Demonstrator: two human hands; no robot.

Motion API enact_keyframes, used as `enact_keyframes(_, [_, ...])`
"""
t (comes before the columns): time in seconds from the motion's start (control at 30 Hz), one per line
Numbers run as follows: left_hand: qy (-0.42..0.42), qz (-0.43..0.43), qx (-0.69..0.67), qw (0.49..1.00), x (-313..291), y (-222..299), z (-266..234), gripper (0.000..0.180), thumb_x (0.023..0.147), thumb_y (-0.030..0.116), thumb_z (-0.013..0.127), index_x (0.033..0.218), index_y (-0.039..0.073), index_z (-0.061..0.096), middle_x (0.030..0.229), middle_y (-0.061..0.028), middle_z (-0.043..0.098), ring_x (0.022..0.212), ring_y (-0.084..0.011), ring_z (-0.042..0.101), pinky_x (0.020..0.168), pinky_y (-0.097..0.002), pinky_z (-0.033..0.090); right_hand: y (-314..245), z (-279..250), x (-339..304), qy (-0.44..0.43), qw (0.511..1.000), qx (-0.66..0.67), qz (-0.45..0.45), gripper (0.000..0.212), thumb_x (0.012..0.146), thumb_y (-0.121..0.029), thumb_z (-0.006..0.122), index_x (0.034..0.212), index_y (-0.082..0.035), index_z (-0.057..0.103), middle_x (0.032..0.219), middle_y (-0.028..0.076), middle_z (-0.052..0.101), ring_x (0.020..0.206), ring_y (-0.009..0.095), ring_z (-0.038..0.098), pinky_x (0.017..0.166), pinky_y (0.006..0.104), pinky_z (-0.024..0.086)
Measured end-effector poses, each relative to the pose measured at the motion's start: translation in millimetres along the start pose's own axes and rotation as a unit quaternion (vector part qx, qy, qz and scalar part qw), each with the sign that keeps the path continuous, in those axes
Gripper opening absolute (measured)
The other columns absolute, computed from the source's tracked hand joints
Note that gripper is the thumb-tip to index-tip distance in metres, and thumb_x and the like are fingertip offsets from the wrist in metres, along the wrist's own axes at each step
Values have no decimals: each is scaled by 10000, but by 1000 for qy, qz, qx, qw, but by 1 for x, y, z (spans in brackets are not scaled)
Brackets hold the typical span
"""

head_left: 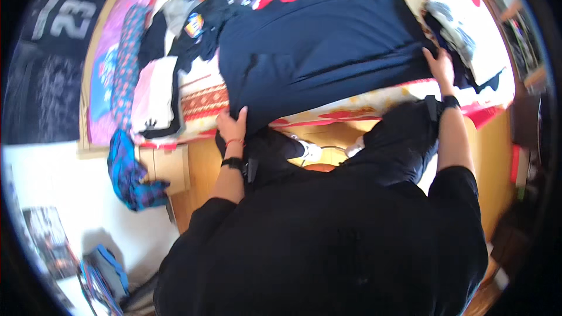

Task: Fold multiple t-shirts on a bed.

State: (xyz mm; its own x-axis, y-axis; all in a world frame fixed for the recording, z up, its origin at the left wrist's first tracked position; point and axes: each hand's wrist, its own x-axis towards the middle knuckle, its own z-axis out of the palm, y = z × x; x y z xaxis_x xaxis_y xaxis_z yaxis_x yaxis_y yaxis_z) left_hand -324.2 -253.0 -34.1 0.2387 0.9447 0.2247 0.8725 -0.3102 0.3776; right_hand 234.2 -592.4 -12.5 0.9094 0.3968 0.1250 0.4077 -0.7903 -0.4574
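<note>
A large dark navy garment [322, 41] is spread out across the near side of the bed, with a few creases running along it. I cannot make out which kind of garment it is. At its near left corner, my left hand [233, 126] grips the edge, thumb on top and some fingers hidden by the cloth. My right hand [441, 69] holds the right edge in the same manner, close to its near corner. Between the two hands the cloth's near edge hangs slightly over the bedside on the left.
Several folded clothes, among them a pink and white one [153, 96], lie left on the patterned bed cover [205, 102]. A grey and black pile [453, 32] rests at the right. A blue plaid cloth [132, 172] hangs over the corner by a cardboard box [170, 167].
</note>
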Motion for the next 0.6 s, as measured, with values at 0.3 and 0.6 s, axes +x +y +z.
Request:
enact_keyframes(0.3, [-63, -124, 23, 990, 3, 18, -9, 715, 696, 540, 711, 1134, 28, 473, 1093, -186, 565, 1041, -349, 550, 867, -473, 437, -31, -23, 4, 167, 982, 76, -52, 321, 892, -343, 556, 967, -33, 521, 871, 235, 613, 830, 426, 601, 722, 442, 469])
enact_keyframes(0.6, [-99, -89, 63, 989, 9, 16, -1, 765, 679, 577, 708, 1140, 24, 451, 1118, -218, 559, 1061, -384, 545, 858, -488, 454, -1, -22, 12, -115, 970, -215, -3, 360, 907, -335, 496, 1200, -131, 450, 1014, 223, 629, 966, 398, 602, 789, 517, 477])
